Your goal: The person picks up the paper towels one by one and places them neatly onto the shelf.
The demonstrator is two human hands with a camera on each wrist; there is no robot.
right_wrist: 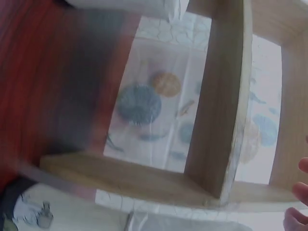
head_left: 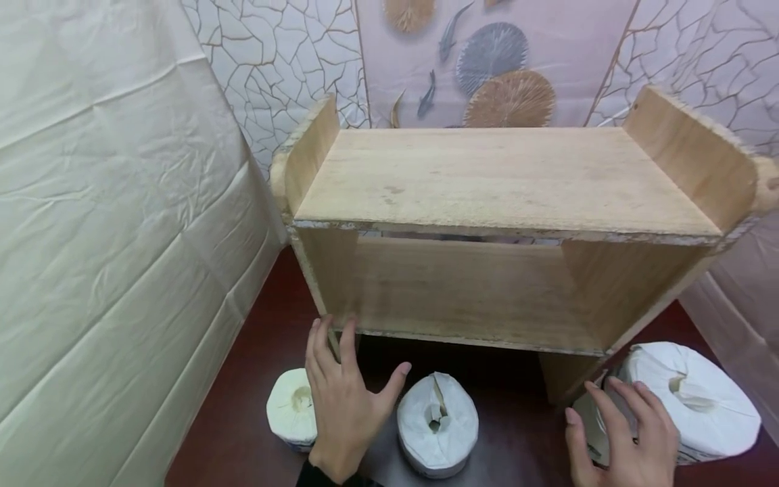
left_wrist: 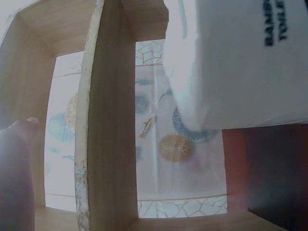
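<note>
A small wooden shelf unit [head_left: 505, 176] stands before me on the dark red table. In front of its left side is my left hand [head_left: 347, 399], fingers spread, with a white-wrapped toilet roll [head_left: 438, 423] to its right. Another toilet roll [head_left: 291, 406], more yellowish, is partly hidden behind that hand. My right hand [head_left: 629, 433] hovers at the lower right, fingers loosely bent and nothing visibly held. Beside it sits a larger white-wrapped roll [head_left: 718, 406]. Dark print marks the toilet roll [left_wrist: 240, 67] close up in the left wrist view.
The shelf has a top board with raised side panels and a lower board [head_left: 456, 291]. A pale quilted covering [head_left: 122, 237] flanks the left, and a patterned cloth [head_left: 487, 61] hangs behind. Under the right fingers, a pale object [head_left: 593, 433] is mostly hidden.
</note>
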